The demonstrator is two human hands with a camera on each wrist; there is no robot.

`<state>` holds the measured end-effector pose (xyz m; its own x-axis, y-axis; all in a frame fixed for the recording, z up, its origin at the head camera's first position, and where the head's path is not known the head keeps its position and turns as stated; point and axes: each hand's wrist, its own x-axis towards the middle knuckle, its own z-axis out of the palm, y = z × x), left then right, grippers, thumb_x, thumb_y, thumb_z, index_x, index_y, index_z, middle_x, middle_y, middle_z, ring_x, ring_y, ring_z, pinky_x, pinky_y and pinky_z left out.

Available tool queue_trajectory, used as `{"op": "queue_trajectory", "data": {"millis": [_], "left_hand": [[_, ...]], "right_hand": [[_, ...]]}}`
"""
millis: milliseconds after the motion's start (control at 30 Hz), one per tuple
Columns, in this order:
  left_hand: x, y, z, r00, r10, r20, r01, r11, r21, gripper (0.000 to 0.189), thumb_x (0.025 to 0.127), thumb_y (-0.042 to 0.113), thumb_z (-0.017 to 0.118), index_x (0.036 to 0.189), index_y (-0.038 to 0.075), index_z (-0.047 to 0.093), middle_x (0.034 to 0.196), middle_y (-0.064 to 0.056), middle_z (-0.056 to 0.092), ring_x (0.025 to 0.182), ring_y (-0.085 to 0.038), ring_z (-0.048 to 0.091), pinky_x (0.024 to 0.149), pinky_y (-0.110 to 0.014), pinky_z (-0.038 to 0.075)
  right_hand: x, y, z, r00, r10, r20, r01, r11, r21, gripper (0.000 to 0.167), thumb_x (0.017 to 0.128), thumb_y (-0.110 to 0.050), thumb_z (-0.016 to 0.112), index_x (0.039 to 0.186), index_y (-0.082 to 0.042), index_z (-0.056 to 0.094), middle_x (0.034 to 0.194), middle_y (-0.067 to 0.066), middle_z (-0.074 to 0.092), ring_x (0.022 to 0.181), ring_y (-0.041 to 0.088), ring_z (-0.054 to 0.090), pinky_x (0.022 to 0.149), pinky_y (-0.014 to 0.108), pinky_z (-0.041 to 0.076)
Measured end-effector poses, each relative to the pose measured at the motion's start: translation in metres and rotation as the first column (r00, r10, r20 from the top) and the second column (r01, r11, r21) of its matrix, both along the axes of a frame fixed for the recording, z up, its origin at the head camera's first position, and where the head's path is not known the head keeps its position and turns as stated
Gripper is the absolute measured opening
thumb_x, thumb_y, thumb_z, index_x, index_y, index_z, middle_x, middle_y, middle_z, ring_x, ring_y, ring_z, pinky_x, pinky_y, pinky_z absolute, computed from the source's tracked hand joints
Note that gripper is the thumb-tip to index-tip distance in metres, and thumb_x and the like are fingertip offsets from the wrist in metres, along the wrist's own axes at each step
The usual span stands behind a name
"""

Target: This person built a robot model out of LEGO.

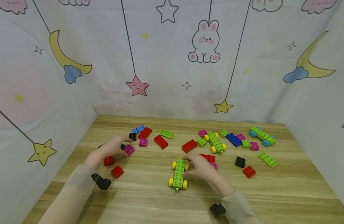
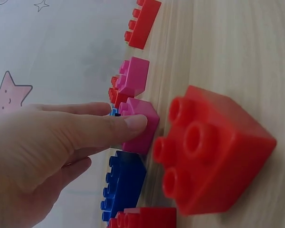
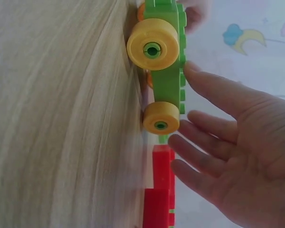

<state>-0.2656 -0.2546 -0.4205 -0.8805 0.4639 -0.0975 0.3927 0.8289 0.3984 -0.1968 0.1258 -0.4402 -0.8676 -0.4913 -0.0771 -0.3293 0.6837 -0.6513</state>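
Observation:
My left hand point(image 1: 113, 148) is at a magenta brick point(image 1: 129, 150) on the left of the table. In the left wrist view its thumb overlaps the magenta brick point(image 2: 141, 128), the other fingers stretched out apart; contact is unclear. A dark blue brick point(image 2: 126, 178) and a red brick point(image 2: 216, 152) lie beside it. My right hand point(image 1: 201, 168), fingers spread and relaxed, is at the right side of a lime-green wheeled base point(image 1: 178, 174) with yellow wheels. In the right wrist view the thumb tip is close to the base's studs point(image 3: 182, 80); whether it touches cannot be told.
A second yellow-wheeled base point(image 1: 215, 142) and a blue-wheeled one point(image 1: 262, 136) stand farther back. Loose bricks surround them: red point(image 1: 189, 146), blue point(image 1: 233, 139), black point(image 1: 240, 161) and green point(image 1: 267, 159). A printed cloth point(image 1: 166, 56) hangs behind the wooden table point(image 1: 143, 199).

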Motion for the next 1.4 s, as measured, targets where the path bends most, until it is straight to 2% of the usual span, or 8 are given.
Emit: {"op": "queue_trajectory", "data": {"millis": [367, 767, 1067, 1400], "left_hand": [[-0.005, 0.003, -0.005, 0.998, 0.02, 0.06, -0.019, 1.0, -0.019, 0.049, 0.079, 0.002, 0.079, 0.125, -0.002, 0.061, 0.132, -0.028, 0.056, 0.124, -0.047, 0.05, 0.101, -0.058, 0.044], [-0.007, 0.006, -0.007, 0.998, 0.0, 0.059, 0.004, 0.998, -0.061, 0.044, 0.08, -0.001, 0.077, 0.122, 0.0, 0.065, 0.129, -0.026, 0.06, 0.119, -0.044, 0.054, 0.099, -0.056, 0.047], [-0.007, 0.011, -0.005, 0.997, 0.004, 0.082, 0.003, 0.997, -0.083, 0.039, 0.079, 0.002, 0.078, 0.117, 0.001, 0.068, 0.121, -0.021, 0.064, 0.109, -0.035, 0.059, 0.097, -0.052, 0.049], [-0.006, 0.014, -0.004, 0.997, 0.005, 0.073, -0.002, 0.999, -0.042, 0.038, 0.081, 0.006, 0.078, 0.117, 0.001, 0.068, 0.121, -0.019, 0.065, 0.109, -0.034, 0.06, 0.095, -0.051, 0.051]], "right_hand": [[0.001, -0.001, -0.005, 1.0, 0.001, 0.015, -0.001, 1.0, 0.018, 0.054, 0.081, -0.023, 0.081, 0.127, -0.006, 0.06, 0.128, 0.01, 0.062, 0.118, 0.03, 0.057, 0.1, 0.048, 0.048], [0.0, 0.0, -0.006, 1.0, 0.001, 0.019, -0.001, 1.0, 0.015, 0.056, 0.083, -0.028, 0.079, 0.13, -0.004, 0.059, 0.132, 0.013, 0.06, 0.12, 0.03, 0.057, 0.101, 0.048, 0.048], [0.0, -0.003, -0.006, 1.0, 0.013, -0.01, -0.013, 1.0, 0.016, 0.053, 0.085, -0.027, 0.077, 0.127, -0.002, 0.06, 0.13, 0.015, 0.061, 0.116, 0.03, 0.06, 0.098, 0.047, 0.05], [0.002, -0.003, -0.004, 1.0, 0.003, 0.014, -0.003, 1.0, 0.006, 0.053, 0.085, -0.027, 0.077, 0.129, -0.002, 0.059, 0.131, 0.015, 0.06, 0.117, 0.031, 0.059, 0.098, 0.048, 0.05]]}}
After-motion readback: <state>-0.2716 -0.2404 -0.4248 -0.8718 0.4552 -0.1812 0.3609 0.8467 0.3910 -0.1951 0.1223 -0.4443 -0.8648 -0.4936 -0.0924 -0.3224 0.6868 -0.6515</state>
